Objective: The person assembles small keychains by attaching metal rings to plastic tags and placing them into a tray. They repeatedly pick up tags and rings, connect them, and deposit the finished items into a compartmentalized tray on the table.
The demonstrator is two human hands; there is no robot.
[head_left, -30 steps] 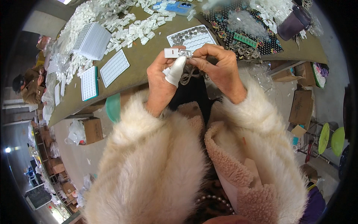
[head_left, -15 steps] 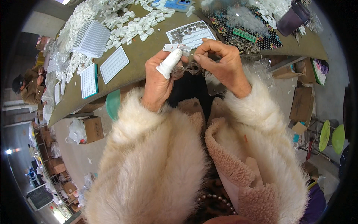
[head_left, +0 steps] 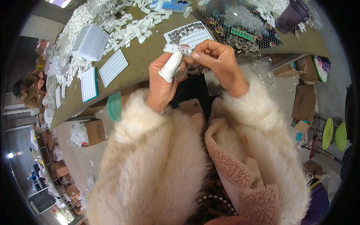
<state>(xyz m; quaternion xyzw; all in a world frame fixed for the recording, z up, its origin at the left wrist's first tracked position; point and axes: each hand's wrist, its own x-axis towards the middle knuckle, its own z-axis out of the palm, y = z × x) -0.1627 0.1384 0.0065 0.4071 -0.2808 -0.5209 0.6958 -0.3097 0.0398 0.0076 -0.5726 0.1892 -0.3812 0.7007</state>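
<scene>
My left hand [head_left: 165, 80], its thumb wrapped in a white finger cot, pinches a small white rectangular card [head_left: 173, 48] with a clear blister at one end. My right hand [head_left: 217, 60] meets it from the right, its fingertips pressed on the same card at the blister. Both hands hover at the near edge of the olive table [head_left: 144, 62]. Just beyond them lies a white tray [head_left: 189, 34] with round pockets, part of them filled with small dark round pieces. Fluffy cream sleeves cover both forearms.
Heaps of small white cards [head_left: 123, 26] cover the far left of the table, with a stack of white trays [head_left: 90, 42] and two flat trays [head_left: 112, 67]. A dark patterned mat [head_left: 243, 26] and purple cup [head_left: 290, 15] sit right. Cardboard boxes [head_left: 303, 103] stand on the floor. Another person [head_left: 28, 93] sits far left.
Both hands have lifted slightly toward the table's edge with the card. The right fingers have shifted onto the card's blister end.
</scene>
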